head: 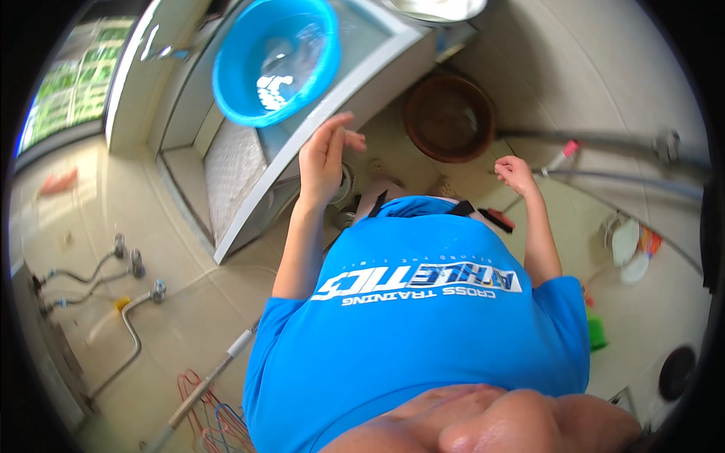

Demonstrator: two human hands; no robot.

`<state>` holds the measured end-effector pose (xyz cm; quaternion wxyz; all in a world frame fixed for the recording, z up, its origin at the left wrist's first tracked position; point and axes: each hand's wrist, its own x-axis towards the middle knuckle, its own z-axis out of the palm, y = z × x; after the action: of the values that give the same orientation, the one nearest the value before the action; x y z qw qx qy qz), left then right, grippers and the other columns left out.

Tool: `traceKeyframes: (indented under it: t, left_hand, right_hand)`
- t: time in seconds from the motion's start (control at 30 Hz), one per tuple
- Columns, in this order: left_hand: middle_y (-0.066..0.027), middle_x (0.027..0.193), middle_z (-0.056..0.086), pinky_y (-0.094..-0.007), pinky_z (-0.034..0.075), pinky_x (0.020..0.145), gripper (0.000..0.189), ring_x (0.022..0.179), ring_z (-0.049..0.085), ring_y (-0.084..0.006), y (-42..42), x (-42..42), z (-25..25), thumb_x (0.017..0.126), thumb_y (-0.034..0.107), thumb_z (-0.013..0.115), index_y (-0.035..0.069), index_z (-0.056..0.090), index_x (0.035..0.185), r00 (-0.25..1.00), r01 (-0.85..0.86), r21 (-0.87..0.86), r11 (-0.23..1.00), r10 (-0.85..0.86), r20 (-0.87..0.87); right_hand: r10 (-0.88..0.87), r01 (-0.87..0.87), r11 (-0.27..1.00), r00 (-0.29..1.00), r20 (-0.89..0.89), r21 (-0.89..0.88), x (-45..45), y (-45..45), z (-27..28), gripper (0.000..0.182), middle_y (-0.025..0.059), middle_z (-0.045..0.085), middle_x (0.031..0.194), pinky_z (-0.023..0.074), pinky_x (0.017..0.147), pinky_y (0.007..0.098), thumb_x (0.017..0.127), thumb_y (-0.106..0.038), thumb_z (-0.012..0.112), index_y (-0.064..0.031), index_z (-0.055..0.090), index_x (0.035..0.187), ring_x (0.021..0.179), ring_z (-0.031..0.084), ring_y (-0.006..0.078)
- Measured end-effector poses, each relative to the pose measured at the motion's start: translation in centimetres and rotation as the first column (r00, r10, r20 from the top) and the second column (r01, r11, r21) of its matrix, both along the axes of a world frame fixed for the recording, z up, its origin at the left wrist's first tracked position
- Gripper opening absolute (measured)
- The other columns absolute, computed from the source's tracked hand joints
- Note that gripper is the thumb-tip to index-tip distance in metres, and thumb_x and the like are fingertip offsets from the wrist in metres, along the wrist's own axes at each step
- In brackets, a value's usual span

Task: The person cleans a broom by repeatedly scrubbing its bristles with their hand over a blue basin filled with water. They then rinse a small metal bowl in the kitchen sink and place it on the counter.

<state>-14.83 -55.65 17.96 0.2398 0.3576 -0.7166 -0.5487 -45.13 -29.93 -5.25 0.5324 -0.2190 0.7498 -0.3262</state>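
Note:
My left hand [325, 161] is raised beside the pale rim of the sink [317, 119], fingers apart and nothing in it. Whether it touches the rim I cannot tell. A bright blue plastic basin [224, 85] with clear water in it stands on the sink, above and left of that hand. My right hand [514, 172] hangs to the right, its fingers loosely curled together, with no object visible in them. Nearest to it are a grey pipe or hose [612, 176] and a long-handled tool with a pink end [571, 149], both passing behind the hand or wrist.
A brown round basin [487, 122] stands on the floor ahead. At the right lie a red and black tool head [498, 219] and a green plastic item [596, 334]. Left are metal hoses [133, 328], a leaning pole [204, 385] and tangled cords [218, 422].

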Motion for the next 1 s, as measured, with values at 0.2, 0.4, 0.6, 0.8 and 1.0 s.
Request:
traceKeyframes:
  t: [0.2, 0.4, 0.6, 0.8, 1.0]
  left_hand:
    - [-0.0154, 0.117, 0.058, -0.0341, 0.051, 0.079, 0.042, 0.102, 0.059, -0.0245, -10.3, 7.3, 2.4, 0.096, 0.018, 0.048, 0.009, 0.036, 0.135, 0.852, -0.383, 0.295, 0.875, 0.458, -0.254]
    - [-0.0192, 0.144, 0.026, -0.0603, 0.031, 0.099, 0.061, 0.131, 0.026, -0.0414, -20.9, 11.5, -3.4, 0.091, 0.042, 0.053, 0.009, 0.032, 0.138, 0.71, -0.266, 0.803, 0.534, 0.672, -0.212]
    - [-0.0156, 0.146, 0.023, -0.0664, 0.024, 0.098, 0.059, 0.13, 0.025, -0.0404, -24.1, 8.1, -7.7, 0.09, 0.043, 0.052, 0.012, 0.036, 0.138, 0.683, -0.385, 0.867, 0.316, 0.73, 0.037]
    - [-0.0134, 0.149, 0.02, -0.0728, 0.017, 0.096, 0.059, 0.131, 0.024, -0.0427, -25.8, 8.5, -11.4, 0.092, 0.044, 0.046, 0.015, 0.03, 0.141, 0.688, -0.303, 0.934, 0.188, 0.722, 0.078]
    - [-0.0121, 0.144, 0.033, -0.068, 0.022, 0.098, 0.058, 0.128, 0.034, -0.0384, -27.5, 2.4, -11.8, 0.093, 0.05, 0.036, 0.014, 0.033, 0.137, 0.738, -0.465, 0.886, 0.009, 0.557, 0.382]
  right_hand:
    - [-0.317, 0.161, 0.694, 0.944, -0.097, -0.702, 7.8, -17.1, 19.7, 0.019, 0.0068, 0.066, 0.09, 0.0498, 0.066, 0.0226, 0.092, -0.009, 0.054, 0.0002, 0.058, 0.107, 0.071, 0.062, 0.0106]
    - [0.444, -0.516, 0.707, 0.856, -0.264, -0.483, 15.8, -37.1, 25.1, 0.019, 0.0067, 0.065, 0.089, 0.0502, 0.064, 0.0263, 0.088, -0.015, 0.058, -0.0035, 0.063, 0.102, 0.069, 0.063, 0.013]
    - [0.414, -0.533, 0.825, 0.34, -0.845, 0.189, 18.1, -53.5, 7.1, 0.051, 0.0157, 0.058, 0.12, 0.0448, 0.094, 0.0411, 0.076, -0.032, 0.064, -0.0184, 0.055, 0.124, 0.108, 0.056, 0.0337]
    - [0.589, -0.642, 0.748, 0.524, -0.616, 0.169, 19.7, -53.9, 5.3, 0.029, 0.0171, 0.064, 0.102, 0.0498, 0.079, 0.0421, 0.076, -0.026, 0.058, -0.0102, 0.066, 0.099, 0.092, 0.062, 0.0348]
    - [0.228, -0.324, 0.92, 0.9, -0.371, -0.222, 20.8, -50.7, 8.3, 0.027, 0.0127, 0.067, 0.096, 0.0482, 0.075, 0.0349, 0.084, -0.026, 0.058, -0.0048, 0.065, 0.098, 0.086, 0.063, 0.0243]
